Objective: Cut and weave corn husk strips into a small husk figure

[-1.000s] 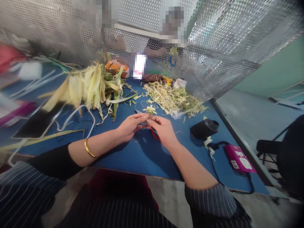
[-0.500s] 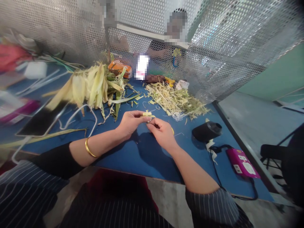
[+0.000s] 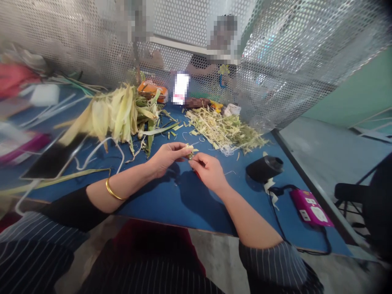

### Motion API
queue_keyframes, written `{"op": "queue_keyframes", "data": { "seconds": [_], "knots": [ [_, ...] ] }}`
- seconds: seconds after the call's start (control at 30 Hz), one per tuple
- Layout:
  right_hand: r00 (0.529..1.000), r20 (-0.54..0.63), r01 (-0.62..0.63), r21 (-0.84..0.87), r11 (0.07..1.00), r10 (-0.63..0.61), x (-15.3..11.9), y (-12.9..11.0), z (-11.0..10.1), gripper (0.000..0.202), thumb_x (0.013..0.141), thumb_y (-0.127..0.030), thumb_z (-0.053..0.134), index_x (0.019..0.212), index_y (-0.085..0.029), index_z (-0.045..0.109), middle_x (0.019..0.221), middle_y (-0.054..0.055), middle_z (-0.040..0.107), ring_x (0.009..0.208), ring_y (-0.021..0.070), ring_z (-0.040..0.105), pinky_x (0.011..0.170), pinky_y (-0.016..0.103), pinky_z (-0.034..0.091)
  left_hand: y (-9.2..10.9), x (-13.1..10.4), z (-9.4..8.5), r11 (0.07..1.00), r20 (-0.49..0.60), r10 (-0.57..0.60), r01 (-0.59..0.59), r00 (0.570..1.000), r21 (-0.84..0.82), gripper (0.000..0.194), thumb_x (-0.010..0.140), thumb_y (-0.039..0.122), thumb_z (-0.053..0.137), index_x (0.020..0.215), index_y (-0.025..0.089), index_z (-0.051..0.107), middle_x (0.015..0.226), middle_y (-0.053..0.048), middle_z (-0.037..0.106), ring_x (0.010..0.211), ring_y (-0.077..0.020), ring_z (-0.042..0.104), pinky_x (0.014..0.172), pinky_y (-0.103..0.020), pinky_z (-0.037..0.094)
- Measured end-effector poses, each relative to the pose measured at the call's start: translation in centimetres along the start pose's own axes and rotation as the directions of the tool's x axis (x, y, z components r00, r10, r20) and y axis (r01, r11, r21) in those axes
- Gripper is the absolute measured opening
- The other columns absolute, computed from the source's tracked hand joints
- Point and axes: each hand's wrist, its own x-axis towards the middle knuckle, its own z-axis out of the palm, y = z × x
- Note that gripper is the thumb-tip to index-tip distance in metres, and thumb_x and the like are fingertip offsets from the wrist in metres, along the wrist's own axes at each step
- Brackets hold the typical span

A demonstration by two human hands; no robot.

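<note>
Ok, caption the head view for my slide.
Left hand holds a small pale piece close to the right hand over a blue table, pale husks and shredded scraps beyond.

on the right side of the blue table point(image 3: 153, 210), a black cylinder point(image 3: 261, 169) is lying, and near it is one magenta socket box point(image 3: 312, 206) with black cable point(image 3: 328, 240). at the back, an orange packet point(image 3: 148, 89) rests before the perforated panel point(image 3: 190, 18). on the left there are a dark flat device point(image 3: 53, 159) and, farther, a white box point(image 3: 45, 95), rather blurred.
</note>
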Motion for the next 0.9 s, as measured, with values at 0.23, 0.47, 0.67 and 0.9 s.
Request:
{"op": "queue_keyframes", "data": {
  "seconds": [0.23,0.47,0.67,0.9],
  "knots": [
    [0.992,0.128,-0.02,0.054,0.998,0.013,0.0,-0.3,-0.8,0.019,0.079,-0.027,0.054,0.063,-0.018,0.053,0.058,-0.003,0.052,0.057,0.0104,0.044,0.06,0.024,0.035,0.3,0.4,-0.6,0.988,-0.007,0.063,-0.062,0.998,0.142,0.014,0.065,0.029,0.074,0.07,0.016,0.071,0.065,-0.002,0.063,0.06,-0.0106,0.051,0.065,-0.027,0.043],
    [0.986,0.146,-0.102,0.112,0.988,0.085,0.0,-0.5,-1.2,0.021,0.078,-0.027,0.055,0.06,-0.018,0.051,0.056,-0.003,0.051,0.055,0.0102,0.044,0.058,0.024,0.035,0.4,0.3,-1.0,0.995,0.146,-0.096,0.09,0.985,0.048,0.024,0.07,0.041,0.071,0.077,0.018,0.072,0.077,-0.006,0.065,0.067,-0.0129,0.057,0.064,-0.028,0.046],
    [0.977,0.187,-0.125,0.129,0.984,0.1,0.0,-0.6,-1.3,0.02,0.078,-0.028,0.056,0.062,-0.017,0.054,0.056,-0.003,0.053,0.054,0.0096,0.045,0.055,0.024,0.035,0.6,0.1,-1.0,0.991,0.198,-0.127,0.114,0.972,0.075,0.023,0.069,0.039,0.073,0.074,0.017,0.068,0.063,-0.002,0.057,0.056,-0.0104,0.051,0.055,-0.024,0.04],
    [0.952,0.256,-0.22,0.185,0.958,0.169,0.0,-0.2,-1.5,0.021,0.077,-0.033,0.058,0.064,-0.017,0.056,0.06,-0.002,0.055,0.055,0.0098,0.051,0.059,0.025,0.04,1.4,-0.3,-1.2,0.907,0.367,-0.322,0.395,0.873,-0.143,0.017,0.075,0.032,0.066,0.074,0.016,0.063,0.057,0.003,0.046,0.049,-0.007,0.041,0.046,-0.021,0.028]
  ]
}}
